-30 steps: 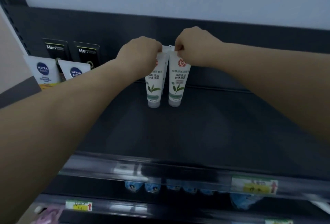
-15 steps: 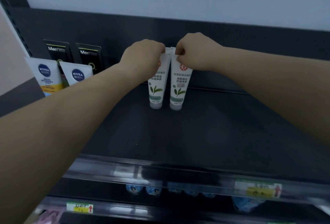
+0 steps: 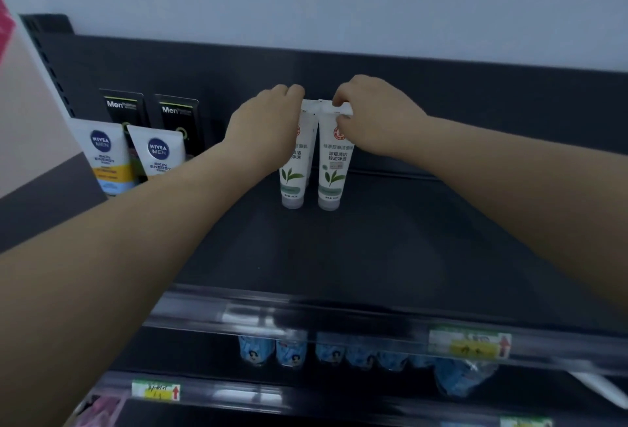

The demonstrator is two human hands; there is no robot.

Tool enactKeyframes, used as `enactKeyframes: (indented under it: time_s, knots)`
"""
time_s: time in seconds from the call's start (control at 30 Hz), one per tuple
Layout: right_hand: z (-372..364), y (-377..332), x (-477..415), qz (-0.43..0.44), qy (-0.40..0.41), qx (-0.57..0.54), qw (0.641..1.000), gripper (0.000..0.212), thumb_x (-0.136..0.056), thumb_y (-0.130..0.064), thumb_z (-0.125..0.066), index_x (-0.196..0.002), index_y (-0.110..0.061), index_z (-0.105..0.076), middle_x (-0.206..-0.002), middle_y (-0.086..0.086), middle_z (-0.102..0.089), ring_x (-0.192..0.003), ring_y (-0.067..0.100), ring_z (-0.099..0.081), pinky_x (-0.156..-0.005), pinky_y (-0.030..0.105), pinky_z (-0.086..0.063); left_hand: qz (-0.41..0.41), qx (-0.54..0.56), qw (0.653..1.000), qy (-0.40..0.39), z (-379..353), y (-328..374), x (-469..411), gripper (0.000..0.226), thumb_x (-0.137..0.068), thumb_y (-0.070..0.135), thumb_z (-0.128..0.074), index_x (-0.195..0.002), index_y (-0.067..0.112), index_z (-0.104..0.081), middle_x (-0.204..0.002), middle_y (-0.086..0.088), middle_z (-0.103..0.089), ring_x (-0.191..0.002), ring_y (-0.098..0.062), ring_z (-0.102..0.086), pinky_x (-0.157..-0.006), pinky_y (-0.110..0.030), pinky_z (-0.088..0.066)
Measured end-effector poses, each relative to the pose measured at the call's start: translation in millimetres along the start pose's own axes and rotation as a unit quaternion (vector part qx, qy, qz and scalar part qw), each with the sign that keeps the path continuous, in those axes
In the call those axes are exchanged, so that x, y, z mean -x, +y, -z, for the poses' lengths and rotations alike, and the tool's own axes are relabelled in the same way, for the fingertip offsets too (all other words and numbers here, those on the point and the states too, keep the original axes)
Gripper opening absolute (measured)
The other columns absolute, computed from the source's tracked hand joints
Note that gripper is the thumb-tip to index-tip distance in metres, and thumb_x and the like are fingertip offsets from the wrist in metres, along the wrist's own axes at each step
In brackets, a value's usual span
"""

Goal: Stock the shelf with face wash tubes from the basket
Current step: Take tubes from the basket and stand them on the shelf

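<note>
Reaching forward from the bottom of the view, two bare arms stretch over a dark grey metal shelf. The left hand is curled around the flat crimped top of a white face wash tube with a green leaf print, fingers pressed onto it. The right hand pinches the crimped top of a second matching white tube. Both tubes stand cap-down, just beside each other, at the back of the shelf near its dark rear panel. Well to the left stand two white and blue Nivea Men tubes, with two black tubes marked Men behind them. Blue packets show on the shelf below, behind a clear price rail with a yellow label.
</note>
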State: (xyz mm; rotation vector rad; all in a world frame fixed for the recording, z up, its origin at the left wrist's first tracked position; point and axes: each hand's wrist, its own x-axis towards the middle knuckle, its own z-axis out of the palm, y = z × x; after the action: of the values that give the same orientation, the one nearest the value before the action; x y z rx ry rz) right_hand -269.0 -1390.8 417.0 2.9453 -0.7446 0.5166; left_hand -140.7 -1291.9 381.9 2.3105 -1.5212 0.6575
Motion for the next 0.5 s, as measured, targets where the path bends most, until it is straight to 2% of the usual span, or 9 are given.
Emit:
enactKeyframes:
  time_s: [0.07, 0.17, 0.27, 0.5]
  knots:
    - [0.9, -0.2, 9.3, -0.002, -0.001, 0.006, 1.000, 0.035, -0.094, -0.024, -0.044, -0.127, -0.013, -0.051, -0.131, 0.008, -0.047, -0.120, 0.025, -0.045, -0.094, 0.038, -0.043, 0.011, 0.010, 1.000, 0.004, 4.3, 3.9, 9.5, 0.043, -0.091, 0.011, -0.052, -0.132, 0.008, -0.040, -0.127, -0.013, -0.051, -0.111, -0.030, -0.052, -0.080, -0.040, -0.045]
    - [2.0, -2.7, 26.3, -0.005, -0.017, 0.007, 1.000, 0.039, -0.096, -0.032, -0.042, -0.129, -0.014, -0.050, -0.131, 0.006, -0.047, -0.119, 0.024, -0.046, -0.092, 0.038, -0.044, 0.001, 0.019, 1.000, 0.019, 9.6, 11.4, 28.7, 0.045, -0.089, 0.008, -0.052, -0.133, 0.005, -0.041, -0.133, -0.012, -0.048, -0.118, -0.029, -0.049, -0.097, -0.038, -0.040]
    - [-0.1, -6.9, 46.7, 0.004, -0.038, 0.029, 0.999, 0.043, -0.096, -0.037, -0.041, -0.134, -0.017, -0.047, -0.136, 0.005, -0.045, -0.122, 0.025, -0.046, -0.096, 0.041, -0.043, -0.013, -0.017, 1.000, 0.008, 8.9, 17.3, 51.6, 0.051, -0.086, 0.012, -0.055, -0.135, 0.006, -0.040, -0.138, -0.011, -0.044, -0.127, -0.027, -0.043, -0.110, -0.041, -0.030]
    - [-12.3, -23.6, 105.9, 0.043, -0.053, -0.001, 0.998, 0.051, -0.095, -0.040, -0.041, -0.142, -0.019, -0.039, -0.152, 0.003, -0.030, -0.139, 0.024, -0.029, -0.107, 0.041, -0.033, 0.021, -0.049, 0.997, -0.049, 17.2, 42.4, 122.6, 0.059, -0.090, 0.022, -0.053, -0.144, 0.010, -0.032, -0.150, -0.009, -0.033, -0.141, -0.027, -0.026, -0.114, -0.044, -0.022]
